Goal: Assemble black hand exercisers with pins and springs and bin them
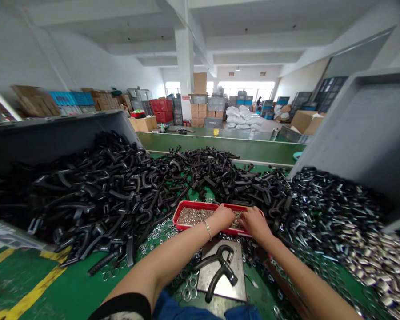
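Note:
A long red tray (183, 205) full of small shiny metal pieces (195, 216) lies across the bench in front of me. Over its right half is my left hand (224, 217), a bracelet on the wrist, its fingers bent down among the pieces. My right hand (254, 223) reaches into the tray's right end with curled fingers close to the left ones. Whatever either hand pinches is too small or hidden. Nearer to me, a black forked handle-like part (220, 269) with a metal pin lies on a flat metal plate (206, 282).
Black parts (120, 178) spill from a tipped grey bin (126, 126) at left and pile behind the tray. Right of me another grey bin (340, 120) pours out dark pieces and silvery cylinders (376, 258). Metal rings (186, 284) litter the bench. A green conveyor (186, 141) runs beyond.

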A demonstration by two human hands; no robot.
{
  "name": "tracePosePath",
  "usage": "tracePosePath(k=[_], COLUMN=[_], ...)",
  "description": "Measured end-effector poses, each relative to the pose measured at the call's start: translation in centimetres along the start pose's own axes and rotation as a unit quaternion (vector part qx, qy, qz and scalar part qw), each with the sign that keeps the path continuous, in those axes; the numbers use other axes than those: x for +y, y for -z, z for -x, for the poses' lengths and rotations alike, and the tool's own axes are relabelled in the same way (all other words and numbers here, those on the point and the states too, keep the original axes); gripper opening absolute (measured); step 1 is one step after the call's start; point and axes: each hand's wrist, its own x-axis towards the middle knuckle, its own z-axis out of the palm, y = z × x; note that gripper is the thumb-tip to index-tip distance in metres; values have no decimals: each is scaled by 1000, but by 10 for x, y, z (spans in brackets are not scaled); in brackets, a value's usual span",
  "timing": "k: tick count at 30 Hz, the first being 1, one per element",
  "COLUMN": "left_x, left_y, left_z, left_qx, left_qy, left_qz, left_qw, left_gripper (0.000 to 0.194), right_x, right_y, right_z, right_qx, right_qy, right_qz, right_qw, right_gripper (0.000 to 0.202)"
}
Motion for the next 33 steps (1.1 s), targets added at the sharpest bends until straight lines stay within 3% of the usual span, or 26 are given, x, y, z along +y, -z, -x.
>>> tracePosePath(k=[3, 8, 17, 22, 24, 26, 28, 31, 33], left_x=[2, 1, 1, -1, -5, -8, -9, 1, 13], left_y=[-10, -19, -22, -16, -11, -6, -3, -5, -10], left_z=[5, 2, 6, 20, 40, 69, 102, 143, 157], left_qx=[9, 20, 54, 74, 119, 191, 234, 192, 150], left_qy=[1, 14, 32, 77, 84, 86, 95, 145, 179], left_qz=[0, 38, 108, 169, 224, 296, 360, 445, 501], left_qw=[1000, 999, 992, 980, 964, 932, 898, 862, 833], left_gripper=[12, 21, 23, 23, 23, 21, 17, 10, 7], right_x=[-1, 4, 2, 5, 3, -2, -12, -30, -41], right_y=[-17, -33, -42, -31, -18, -6, 1, -7, -18], right_z=[-17, -12, -13, -12, 0, 22, 48, 79, 89], right_qx=[-30, -58, 0, 35, 58, 73, 35, -73, -92], right_qy=[3, 12, 10, -4, -24, -76, -146, -211, -223], right_qz=[6, -16, -89, -148, -179, -263, -403, -542, -539], right_qw=[1000, 998, 996, 988, 982, 959, 903, 810, 807], right_gripper=[13, 14, 21, 23, 21, 14, 15, 31, 34])
